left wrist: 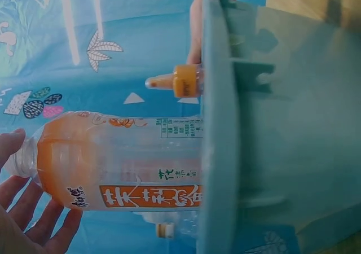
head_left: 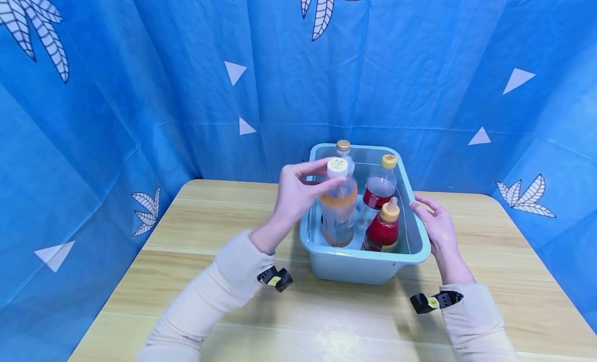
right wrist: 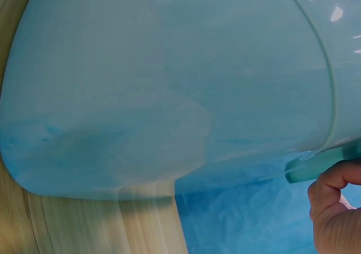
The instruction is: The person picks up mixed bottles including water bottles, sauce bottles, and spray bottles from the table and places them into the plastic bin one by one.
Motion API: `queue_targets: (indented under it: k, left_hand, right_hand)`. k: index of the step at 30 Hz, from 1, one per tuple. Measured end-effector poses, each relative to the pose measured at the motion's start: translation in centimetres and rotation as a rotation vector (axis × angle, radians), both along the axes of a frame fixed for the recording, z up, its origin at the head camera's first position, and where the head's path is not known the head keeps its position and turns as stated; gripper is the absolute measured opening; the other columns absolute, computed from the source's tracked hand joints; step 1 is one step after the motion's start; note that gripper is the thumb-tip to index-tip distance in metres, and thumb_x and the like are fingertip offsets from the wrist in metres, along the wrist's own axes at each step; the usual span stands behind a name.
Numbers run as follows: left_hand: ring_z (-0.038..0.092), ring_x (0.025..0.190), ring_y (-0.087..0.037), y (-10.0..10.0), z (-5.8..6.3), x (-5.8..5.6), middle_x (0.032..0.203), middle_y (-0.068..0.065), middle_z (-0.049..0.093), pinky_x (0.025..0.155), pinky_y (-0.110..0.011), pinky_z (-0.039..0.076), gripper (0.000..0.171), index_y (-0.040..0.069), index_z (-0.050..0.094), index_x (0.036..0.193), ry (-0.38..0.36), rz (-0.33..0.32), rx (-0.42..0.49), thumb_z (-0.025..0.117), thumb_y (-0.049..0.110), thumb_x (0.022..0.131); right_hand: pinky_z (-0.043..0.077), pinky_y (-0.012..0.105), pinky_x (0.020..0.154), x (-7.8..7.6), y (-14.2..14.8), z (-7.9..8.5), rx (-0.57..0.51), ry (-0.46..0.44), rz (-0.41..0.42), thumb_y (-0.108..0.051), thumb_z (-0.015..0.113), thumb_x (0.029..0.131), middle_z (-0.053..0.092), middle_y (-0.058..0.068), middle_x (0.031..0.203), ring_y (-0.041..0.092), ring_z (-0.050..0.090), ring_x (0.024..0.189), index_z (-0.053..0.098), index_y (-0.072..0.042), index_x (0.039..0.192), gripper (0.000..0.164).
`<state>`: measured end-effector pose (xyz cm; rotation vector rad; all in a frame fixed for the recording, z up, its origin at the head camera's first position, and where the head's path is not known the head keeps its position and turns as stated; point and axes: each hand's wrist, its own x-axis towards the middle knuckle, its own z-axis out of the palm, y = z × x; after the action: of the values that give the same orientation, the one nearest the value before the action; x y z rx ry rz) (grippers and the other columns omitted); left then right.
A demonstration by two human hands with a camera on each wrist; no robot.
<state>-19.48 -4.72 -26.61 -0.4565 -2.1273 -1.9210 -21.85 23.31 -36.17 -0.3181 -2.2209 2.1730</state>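
Note:
My left hand (head_left: 298, 193) holds a clear plastic drink bottle (head_left: 339, 217) by its neck, just under the white cap. The bottle stands upright in the left front part of a light-blue plastic basin (head_left: 366, 271). In the left wrist view, the same bottle (left wrist: 124, 161) shows an orange band and label, its base hidden behind the basin's rim. My right hand (head_left: 436, 224) grips the basin's right rim. The right wrist view shows those curled fingers (right wrist: 338, 178) at the rim. Whether the bottle touches the basin floor I cannot tell.
Inside the basin also stand a red squeeze bottle (head_left: 384, 230) with a yellow nozzle cap, a clear bottle (head_left: 380, 188) with a red label, and a gold-capped bottle (head_left: 343, 149) at the back. The wooden table (head_left: 224, 211) meets a blue curtain (head_left: 298, 82) behind.

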Motion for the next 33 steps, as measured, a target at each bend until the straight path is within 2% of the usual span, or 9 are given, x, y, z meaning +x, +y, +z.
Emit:
queue_targets:
  k: [14, 23, 33]
  left_hand:
    - [0.06, 0.086, -0.015, 0.7, -3.3, -0.1, 0.096, -0.003, 0.066, 0.068, -0.028, 0.051, 0.038, 0.008, 0.065, 0.107, -0.053, 0.024, -0.006, 0.074, 0.018, 0.072]
    - [0.06, 0.085, -0.014, 1.3, -5.0, -0.4, 0.098, -0.002, 0.065, 0.067, -0.027, 0.051, 0.039, 0.01, 0.065, 0.108, -0.11, 0.031, -0.027, 0.074, 0.021, 0.072]
    - [0.06, 0.087, -0.015, 1.6, -6.4, -0.8, 0.097, -0.003, 0.066, 0.067, -0.025, 0.051, 0.04, 0.011, 0.066, 0.107, -0.111, 0.038, -0.05, 0.074, 0.025, 0.071]
  right_hand:
    - [0.05, 0.018, 0.061, 0.0, 0.1, 0.1, 0.002, -0.02, 0.001, -0.03, 0.06, 0.084, 0.061, -0.015, 0.076, 0.0, 0.061, 0.069, 0.045, -0.006, 0.128, 0.052]
    - [0.05, 0.018, 0.06, 0.0, 0.0, 0.1, -0.001, -0.019, -0.004, -0.03, 0.06, 0.084, 0.061, -0.016, 0.075, 0.0, 0.061, 0.068, 0.045, -0.006, 0.128, 0.052]
    - [0.05, 0.018, 0.061, 0.0, 0.1, 0.1, 0.004, -0.02, 0.0, -0.031, 0.061, 0.083, 0.061, -0.016, 0.077, 0.0, 0.061, 0.069, 0.045, -0.006, 0.128, 0.054]
